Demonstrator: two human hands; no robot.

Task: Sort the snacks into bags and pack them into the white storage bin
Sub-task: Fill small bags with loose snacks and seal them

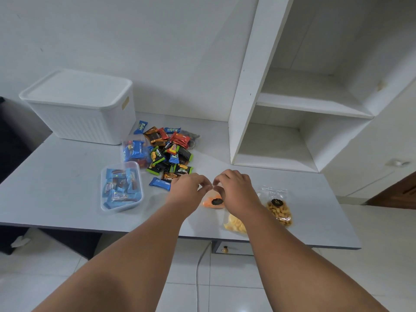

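A white storage bin [78, 113] with its lid on stands at the back left of the grey table [56, 176]. A heap of wrapped snacks [170, 152] lies in the middle. My left hand [188, 188] and my right hand [236, 190] meet over a clear bag of orange snacks [212, 202], fingertips pinching its top edge. Part of that bag is hidden under my right hand. A bag of yellow chips [235, 224] lies by my right wrist. A bag of brown nuts [279, 210] lies further right.
Two clear bags with blue wrapped snacks lie left of the heap, one nearer [121, 188] and one behind [135, 150]. A white shelf unit [292, 109] rises at the right of the table. A white cable [198, 278] hangs below the front edge.
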